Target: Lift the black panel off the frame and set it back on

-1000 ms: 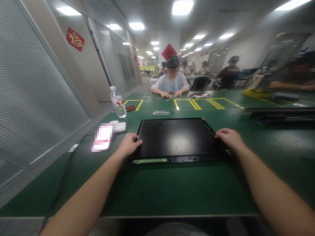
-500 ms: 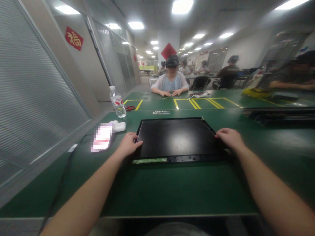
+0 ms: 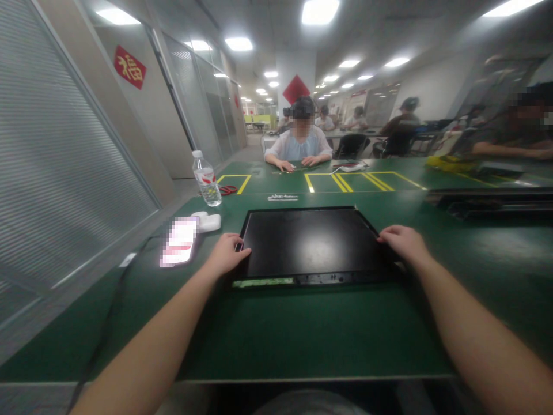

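Observation:
A flat black screen panel (image 3: 309, 242) lies on the green table (image 3: 280, 328) in front of me, with a strip of green circuit board along its near edge. My left hand (image 3: 225, 253) grips the panel's left edge, fingers curled over it. My right hand (image 3: 402, 242) holds the right edge the same way, fingers bent down over the side.
A phone (image 3: 179, 248) with a lit screen and a white case (image 3: 209, 222) lie left of the panel. Behind them stand a water bottle (image 3: 206, 178) and red scissors (image 3: 228, 189). A person (image 3: 300, 144) works across the table. Another dark panel (image 3: 492, 202) lies at right.

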`<state>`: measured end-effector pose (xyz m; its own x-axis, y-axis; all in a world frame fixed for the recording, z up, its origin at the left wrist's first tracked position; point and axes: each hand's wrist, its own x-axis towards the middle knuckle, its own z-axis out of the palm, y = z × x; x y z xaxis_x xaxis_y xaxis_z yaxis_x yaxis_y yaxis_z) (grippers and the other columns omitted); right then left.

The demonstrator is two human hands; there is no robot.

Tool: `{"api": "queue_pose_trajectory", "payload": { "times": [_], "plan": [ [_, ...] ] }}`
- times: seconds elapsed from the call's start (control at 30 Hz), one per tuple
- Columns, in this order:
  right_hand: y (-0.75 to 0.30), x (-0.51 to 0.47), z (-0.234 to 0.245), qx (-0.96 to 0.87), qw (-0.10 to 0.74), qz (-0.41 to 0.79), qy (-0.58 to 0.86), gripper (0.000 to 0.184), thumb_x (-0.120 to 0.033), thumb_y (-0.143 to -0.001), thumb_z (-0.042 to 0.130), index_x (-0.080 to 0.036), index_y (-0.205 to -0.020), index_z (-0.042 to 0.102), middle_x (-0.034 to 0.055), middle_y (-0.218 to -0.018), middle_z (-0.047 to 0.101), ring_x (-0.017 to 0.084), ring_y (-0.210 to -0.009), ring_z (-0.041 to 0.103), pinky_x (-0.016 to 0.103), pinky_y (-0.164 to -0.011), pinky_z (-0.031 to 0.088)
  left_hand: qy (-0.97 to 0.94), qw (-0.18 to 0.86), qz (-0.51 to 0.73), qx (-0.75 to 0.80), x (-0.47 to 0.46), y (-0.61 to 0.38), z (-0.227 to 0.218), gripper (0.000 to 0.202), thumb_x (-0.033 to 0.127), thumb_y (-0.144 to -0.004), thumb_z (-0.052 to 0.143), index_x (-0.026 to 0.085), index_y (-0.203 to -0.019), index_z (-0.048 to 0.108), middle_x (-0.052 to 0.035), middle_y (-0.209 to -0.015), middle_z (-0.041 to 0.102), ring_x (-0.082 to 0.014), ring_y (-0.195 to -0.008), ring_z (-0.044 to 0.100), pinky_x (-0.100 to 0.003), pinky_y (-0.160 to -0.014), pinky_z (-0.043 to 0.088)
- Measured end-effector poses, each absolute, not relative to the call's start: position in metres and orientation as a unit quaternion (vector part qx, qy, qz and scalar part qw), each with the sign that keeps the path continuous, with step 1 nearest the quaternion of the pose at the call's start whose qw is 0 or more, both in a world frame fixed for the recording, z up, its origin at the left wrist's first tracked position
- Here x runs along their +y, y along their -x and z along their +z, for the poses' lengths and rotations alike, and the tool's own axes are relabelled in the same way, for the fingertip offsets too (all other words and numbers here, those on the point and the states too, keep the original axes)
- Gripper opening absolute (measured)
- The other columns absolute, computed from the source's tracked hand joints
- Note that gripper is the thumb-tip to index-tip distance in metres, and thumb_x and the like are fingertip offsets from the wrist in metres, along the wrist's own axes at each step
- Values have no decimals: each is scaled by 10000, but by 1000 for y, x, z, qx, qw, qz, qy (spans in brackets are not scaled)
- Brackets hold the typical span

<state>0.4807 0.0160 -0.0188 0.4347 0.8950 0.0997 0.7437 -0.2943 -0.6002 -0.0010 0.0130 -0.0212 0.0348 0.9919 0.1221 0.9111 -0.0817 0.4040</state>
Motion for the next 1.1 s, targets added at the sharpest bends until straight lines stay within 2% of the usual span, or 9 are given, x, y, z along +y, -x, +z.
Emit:
{"api": "queue_pose_trajectory", "payload": {
  "times": [0.37, 0.5, 0.6, 0.7, 0.83, 0.97, 1.1],
  "plan": [
    [-479, 16, -18, -528, 285, 102, 794, 127, -257, -749, 627, -231, -679, 731, 53, -750, 748, 234, -744, 658, 317, -658, 452, -723, 101, 173, 661, 5, -7, -15, 427, 392, -793, 680, 138, -1129, 747, -190, -1330, 637, -332, -1241, 615, -422, -1106, 444],
    [-481, 15, -21, -533, 290, 100, 789, 128, -254, -748, 621, -233, -677, 724, 53, -778, 757, 233, -753, 664, 324, -660, 450, -772, 47, 174, 609, -3, -8, -7, 452, 361, -805, 684, 152, -1204, 727, -198, -1482, 569, -371, -1357, 534, -475, -1153, 390],
    [-482, 16, -22, -533, 295, 102, 786, 130, -262, -747, 616, -232, -693, 730, 53, -787, 761, 233, -754, 668, 329, -660, 450, -827, 96, 151, 533, -7, -9, 2, 418, 403, -797, 712, 227, -1174, 754, -126, -1457, 623, -335, -1343, 562, -465, -1159, 385],
    [-484, 17, -24, -534, 300, 101, 784, 127, -268, -739, 615, -231, -709, 732, 47, -768, 760, 232, -752, 671, 323, -653, 448, -850, 163, 126, 485, -10, -10, 9, 386, 417, -768, 745, 255, -1117, 783, -97, -1375, 690, -306, -1269, 629, -430, -1133, 413],
    [-483, 16, -24, -534, 299, 108, 783, 137, -279, -748, 605, -233, -716, 730, 38, -774, 759, 224, -766, 673, 314, -666, 451, -855, 172, 104, 479, -12, -8, 13, 428, 417, -737, 775, 264, -1137, 786, -101, -1425, 655, -310, -1297, 609, -429, -1127, 412],
    [-482, 15, -24, -536, 303, 115, 779, 137, -281, -751, 604, -231, -729, 730, 40, -795, 761, 228, -796, 673, 319, -690, 457, -842, 155, 90, 509, -12, -4, 10, 549, 488, -734, 768, 249, -1228, 759, -145, -1513, 569, -348, -1372, 539, -461, -1141, 389],
    [-482, 15, -24, -540, 297, 108, 780, 119, -275, -732, 616, -231, -715, 725, 42, -787, 755, 228, -801, 671, 312, -693, 458, -825, 178, 82, 530, -11, -3, 8, 604, 534, -722, 766, 274, -1267, 742, -141, -1513, 570, -352, -1364, 549, -462, -1136, 389]
  ]
}}
